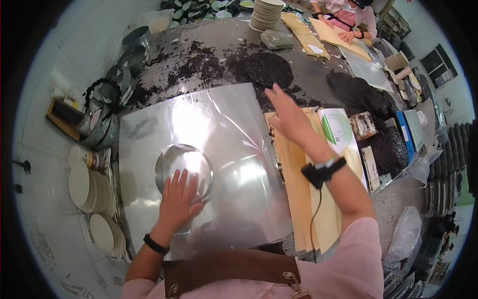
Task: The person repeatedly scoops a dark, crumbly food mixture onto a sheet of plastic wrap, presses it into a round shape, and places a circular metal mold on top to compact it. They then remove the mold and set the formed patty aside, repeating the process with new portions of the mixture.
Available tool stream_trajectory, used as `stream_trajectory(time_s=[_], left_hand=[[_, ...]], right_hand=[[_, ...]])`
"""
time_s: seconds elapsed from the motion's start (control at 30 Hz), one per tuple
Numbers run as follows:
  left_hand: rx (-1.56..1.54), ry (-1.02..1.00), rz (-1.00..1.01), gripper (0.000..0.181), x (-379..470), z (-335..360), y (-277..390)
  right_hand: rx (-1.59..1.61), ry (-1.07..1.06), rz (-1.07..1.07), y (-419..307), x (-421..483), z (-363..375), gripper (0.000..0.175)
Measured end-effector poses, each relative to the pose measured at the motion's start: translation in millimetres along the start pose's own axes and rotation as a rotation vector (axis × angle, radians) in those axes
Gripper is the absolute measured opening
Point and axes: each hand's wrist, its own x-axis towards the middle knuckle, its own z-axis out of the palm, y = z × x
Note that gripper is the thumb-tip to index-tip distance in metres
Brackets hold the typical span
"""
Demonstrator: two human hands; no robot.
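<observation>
A large shiny metal sheet (231, 209) lies before me on the worktable. On it sits a round metal ring (158, 164). My left hand (178, 200) rests palm down over the ring's near part, its fingers apart and gripping nothing. Past the sheet's right edge, my right hand (289, 116) reaches forward above a stack of kraft paper sheets (295, 179), fingers spread, with nothing visible in it. Beyond its fingertips lies a round, flat cake of dark crumbly material (269, 69). Whether the right hand touches anything is unclear.
Metal tins (125, 80) line the left edge, with stacks of pale round discs (99, 190) nearer me. More dark material (358, 91) is heaped at right, by a blue folder (405, 130). At the far right a person (347, 22) handles kraft paper (336, 35), near a tall disc stack (266, 15).
</observation>
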Motion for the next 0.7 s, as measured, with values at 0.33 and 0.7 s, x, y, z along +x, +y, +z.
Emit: stream_trajectory(time_s=[0.33,0.7], left_hand=[[0.532,0.564,-0.711,0.058,-78,-104,-204],[0.544,0.244,-0.944,0.049,-94,-78,-254]], right_hand=[[-0.203,-0.067,0.286,162,155,108,0.040],[1.053,0.669,0.493,208,99,-40,0.039]])
